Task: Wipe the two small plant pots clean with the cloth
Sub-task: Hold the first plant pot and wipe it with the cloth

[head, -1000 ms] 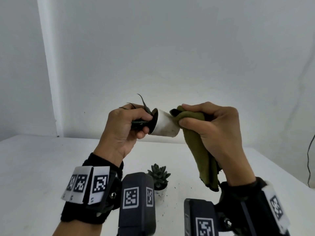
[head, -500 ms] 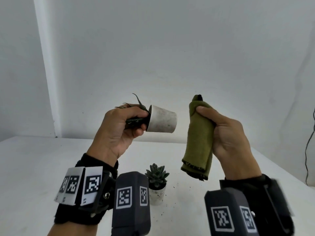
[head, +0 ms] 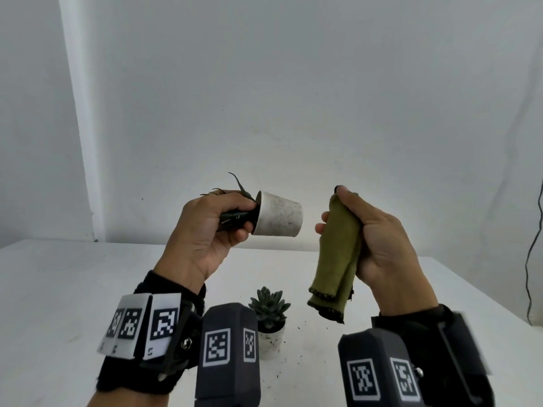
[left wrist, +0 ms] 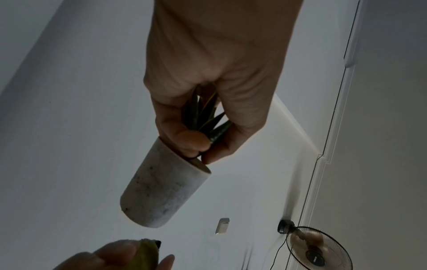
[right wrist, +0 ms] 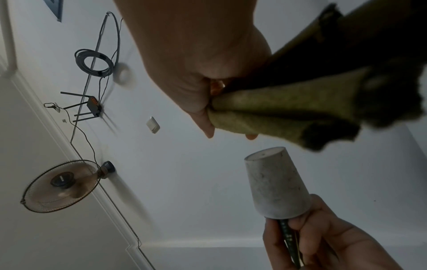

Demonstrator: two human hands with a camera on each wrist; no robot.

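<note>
My left hand [head: 226, 227] grips the dark leaves of a small plant, holding its white pot [head: 277, 214] sideways in the air with the base pointing right. The left wrist view shows the same pot [left wrist: 161, 186] hanging from my left hand [left wrist: 203, 138], faint specks on its side. My right hand [head: 367, 230] grips a folded olive-green cloth [head: 338, 254], held upright a short gap to the right of the pot, not touching it. In the right wrist view the cloth [right wrist: 284, 113] sits above the pot's base [right wrist: 275, 184]. A second white pot with a green succulent [head: 270, 321] stands on the table below.
The white table [head: 58, 289] carries scattered soil crumbs around the standing pot. A white wall rises behind it, and a dark cable [head: 531, 259] hangs at the far right. The wrist views show a wall fan [right wrist: 60, 184] and a router [right wrist: 92, 106].
A second ago the cloth was pressed on the pot's base. My right hand has since pulled it away to the right and turned it upright. The left hand kept the pot in place.
</note>
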